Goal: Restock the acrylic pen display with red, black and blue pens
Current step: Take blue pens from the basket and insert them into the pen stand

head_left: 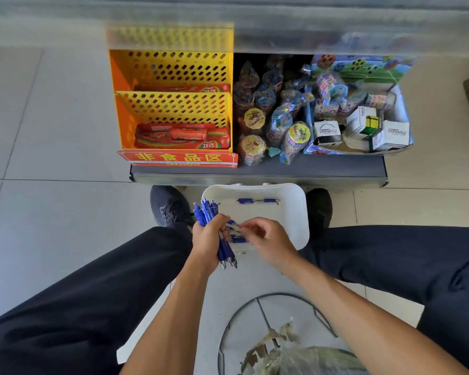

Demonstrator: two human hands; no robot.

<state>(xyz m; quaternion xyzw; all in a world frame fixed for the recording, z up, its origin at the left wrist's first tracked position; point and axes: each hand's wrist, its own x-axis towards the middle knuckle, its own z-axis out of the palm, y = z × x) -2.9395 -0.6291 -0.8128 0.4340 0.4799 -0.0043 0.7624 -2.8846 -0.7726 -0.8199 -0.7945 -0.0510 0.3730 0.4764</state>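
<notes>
My left hand [207, 236] grips a bundle of blue pens [207, 209], clicker ends pointing up and tips down near my wrist. My right hand [266, 240] pinches one more blue pen [237, 228] against the bundle, over the near side of a white plastic basket [295, 212] on the floor between my feet. One blue pen [256, 201] lies loose in the basket's far part. No acrylic pen display is in view; the top of the frame is blurred.
A low shelf ahead holds a yellow perforated rack [173, 104] with red packets, a red sign [178, 158], bagged toys [276, 117] and a tray of small boxes [363, 125]. A wire stool frame [266, 309] stands below my arms. Grey tiled floor lies left.
</notes>
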